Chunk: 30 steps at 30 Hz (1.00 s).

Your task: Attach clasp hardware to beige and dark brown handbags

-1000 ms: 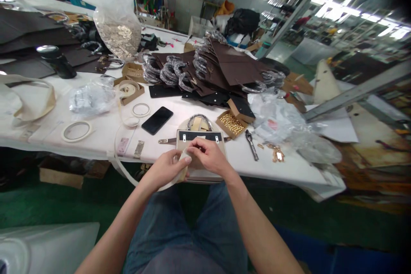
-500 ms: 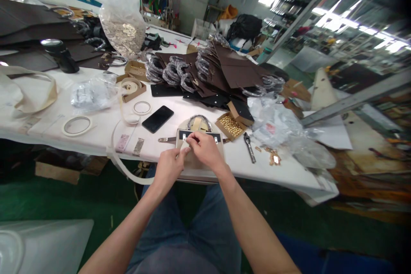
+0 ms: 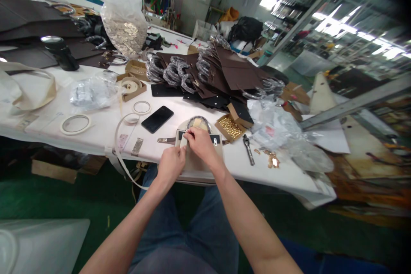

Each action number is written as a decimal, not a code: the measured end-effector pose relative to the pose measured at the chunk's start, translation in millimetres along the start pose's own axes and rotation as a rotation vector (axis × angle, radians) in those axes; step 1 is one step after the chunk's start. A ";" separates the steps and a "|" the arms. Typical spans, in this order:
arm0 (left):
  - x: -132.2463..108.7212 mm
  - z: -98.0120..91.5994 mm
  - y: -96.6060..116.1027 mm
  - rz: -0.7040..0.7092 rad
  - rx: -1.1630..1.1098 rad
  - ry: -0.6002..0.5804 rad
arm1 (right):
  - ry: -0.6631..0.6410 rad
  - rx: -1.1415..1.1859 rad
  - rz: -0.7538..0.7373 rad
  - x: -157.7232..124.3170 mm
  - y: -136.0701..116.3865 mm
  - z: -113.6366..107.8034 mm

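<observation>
A beige bag piece [image 3: 196, 165] lies at the table's front edge before me, with a dark band [image 3: 219, 138] across its top and a plastic-wrapped handle [image 3: 193, 118] above. My left hand [image 3: 171, 163] is closed on a pale strip of tape [image 3: 183, 141], held over the left part of the band. Close by, my right hand [image 3: 203, 147] pinches the upper end of that strip, its fingertips at the band. A length of pale tape [image 3: 117, 137] loops down off the table edge toward my left forearm. Brown straps [image 3: 166, 140] stick out at the sides.
A black phone [image 3: 157, 119] and tape rolls [image 3: 75, 124] lie to the left. On the right are a box of gold-coloured studs [image 3: 230, 127], a dark metal tool [image 3: 248, 150] and gold-coloured pieces [image 3: 272, 159]. Stacked brown bag panels [image 3: 237, 66] lie behind.
My right hand has shifted slightly left and up along the band, with the strip now standing more upright between my hands. The hanging tape loop has narrowed and moved.
</observation>
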<state>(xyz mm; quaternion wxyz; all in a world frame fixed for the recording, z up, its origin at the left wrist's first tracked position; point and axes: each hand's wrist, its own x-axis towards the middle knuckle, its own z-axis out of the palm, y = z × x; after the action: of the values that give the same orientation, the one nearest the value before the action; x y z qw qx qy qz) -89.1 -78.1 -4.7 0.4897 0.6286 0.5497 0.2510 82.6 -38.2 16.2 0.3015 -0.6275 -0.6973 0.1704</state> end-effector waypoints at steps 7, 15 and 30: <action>1.7 1.9 -7.2 0.007 -0.027 -0.017 | -0.027 0.030 -0.004 2.9 2.0 1.1; 3.2 4.1 -9.3 -0.061 -0.019 -0.001 | 0.093 0.177 0.141 -0.4 12.2 4.1; -2.3 6.4 -9.8 -0.041 -0.181 -0.111 | -0.191 0.165 -0.084 4.4 16.1 -8.0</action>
<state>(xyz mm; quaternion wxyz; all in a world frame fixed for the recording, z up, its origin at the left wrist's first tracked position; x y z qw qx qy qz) -88.6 -83.2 -15.5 0.5791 0.5833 0.5095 0.2545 100.0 -32.5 13.3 0.2915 -0.5515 -0.7322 0.2733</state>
